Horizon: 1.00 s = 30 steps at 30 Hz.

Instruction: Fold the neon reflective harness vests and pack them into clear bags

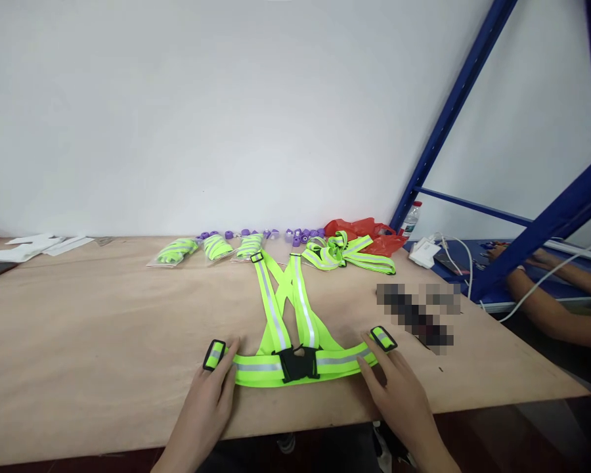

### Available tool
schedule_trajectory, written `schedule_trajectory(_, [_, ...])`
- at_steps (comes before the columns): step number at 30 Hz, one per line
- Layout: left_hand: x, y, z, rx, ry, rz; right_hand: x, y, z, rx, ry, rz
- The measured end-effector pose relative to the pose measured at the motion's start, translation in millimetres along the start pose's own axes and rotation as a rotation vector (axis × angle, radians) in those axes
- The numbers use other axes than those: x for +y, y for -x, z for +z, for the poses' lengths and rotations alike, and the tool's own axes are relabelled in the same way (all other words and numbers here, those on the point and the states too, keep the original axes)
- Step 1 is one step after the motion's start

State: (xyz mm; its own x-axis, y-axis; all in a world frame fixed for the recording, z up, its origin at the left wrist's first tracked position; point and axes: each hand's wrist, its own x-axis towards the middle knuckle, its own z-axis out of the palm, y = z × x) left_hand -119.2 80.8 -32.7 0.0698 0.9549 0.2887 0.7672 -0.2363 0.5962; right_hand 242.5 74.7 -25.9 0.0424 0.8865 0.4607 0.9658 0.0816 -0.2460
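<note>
A neon yellow reflective harness (295,309) lies flat on the wooden table (88,328). Its two shoulder straps cross and run away from me. The waist band has a black buckle (299,363) in the middle. My left hand (207,401) lies flat on the table, fingers stretched out and resting on the left end of the band. My right hand (398,394) does the same at the right end, fingers spread and pressing the band down. Neither hand holds anything.
Three folded harnesses in clear bags (211,248) lie further back, with purple small parts (276,234), a loose harness (347,253) and a red plastic bag (369,233). Another person's arms (556,309) rest by a blue metal frame (536,236) at right.
</note>
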Motion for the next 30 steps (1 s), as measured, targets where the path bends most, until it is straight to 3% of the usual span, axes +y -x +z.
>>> schedule_trajectory(7, [-15, 2, 7.7, 0.044, -0.11, 0.082, 14, 6, 15, -0.007, 0.098, -0.034])
schedule_trajectory(12, [-6, -1, 8.3, 0.039, -0.074, 0.074, 15, 5, 22, -0.007, 0.116, -0.083])
schedule_trajectory(18, [27, -9, 7.7, 0.134, 0.082, 0.159, -17, -9, 17, 0.082, 0.015, -0.129])
schedule_trajectory(23, [57, -21, 10.9, 0.193, 0.181, 0.28, -52, -17, 13, 0.105, -0.065, -0.281])
schedule_trajectory(27, [63, -29, 19.2, 0.188, 0.322, 0.305, -76, -21, 9, 0.081, -0.176, -0.436])
schedule_trajectory(30, [64, -32, 20.1, 0.21, 0.463, 0.21, -87, -25, 7, 0.042, -0.256, -0.543])
